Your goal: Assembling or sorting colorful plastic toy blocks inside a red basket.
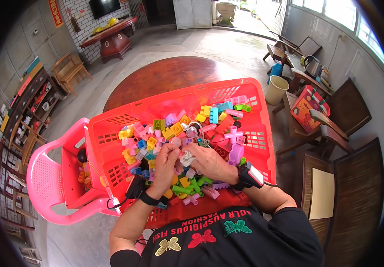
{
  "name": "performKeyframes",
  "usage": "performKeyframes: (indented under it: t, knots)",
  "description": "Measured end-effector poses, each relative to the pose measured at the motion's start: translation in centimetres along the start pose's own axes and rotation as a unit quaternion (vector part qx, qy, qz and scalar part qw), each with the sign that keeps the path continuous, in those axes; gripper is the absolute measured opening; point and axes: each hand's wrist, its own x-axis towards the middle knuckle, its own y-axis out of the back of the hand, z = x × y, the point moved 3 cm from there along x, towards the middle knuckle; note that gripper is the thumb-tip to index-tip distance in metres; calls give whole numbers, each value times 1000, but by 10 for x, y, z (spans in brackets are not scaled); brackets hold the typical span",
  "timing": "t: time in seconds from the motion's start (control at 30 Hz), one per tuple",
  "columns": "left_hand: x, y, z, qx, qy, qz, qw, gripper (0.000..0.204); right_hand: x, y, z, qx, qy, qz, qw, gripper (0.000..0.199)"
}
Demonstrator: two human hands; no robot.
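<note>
1. A view from a head-worn camera looks down on a person's two bare hands at work over a large red slotted plastic crate (245,95) that sits in front of the person's torso.
2. The crate holds a loose heap of small plastic building blocks (178,129) in yellow, pink, blue, green, purple and red.
3. The left hand (165,167) and the right hand (210,162) meet at the middle of the heap, fingers closed together around a small white piece (186,158) held between them.
4. The white piece sits just above the blocks, near the crate's centre; its exact shape is too small to tell.
5. Each wrist carries a black strapped device, the left wrist device (149,199) and the right wrist device (250,175).
6. A pink plastic chair (51,182) stands just beside the crate on the person's left.
7. Beyond the crate lies a round dark red wooden worktop (165,75).
8. On the person's right, well apart from the crate, stand dark wooden chairs (348,107) and a cream plastic bucket (275,89) on the grey concrete floor (227,44).
</note>
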Motion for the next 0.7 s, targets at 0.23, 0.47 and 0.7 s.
performKeyframes:
  t: [0.23, 0.47, 0.7]
  knots:
    - [-4, -14, 17, 97, -132, 3, 986, 22, -2, -2, 10, 32, -37, -19, 999, 21]
    - [-3, -11, 16, 88, -116, -22, 989, 23, -1, -5, 3, 16, 25, 33, 999, 27]
    - [1, -8, 16, 150, -103, -14, 983, 23, -4, -7, 4, 152, -71, 14, 986, 19]
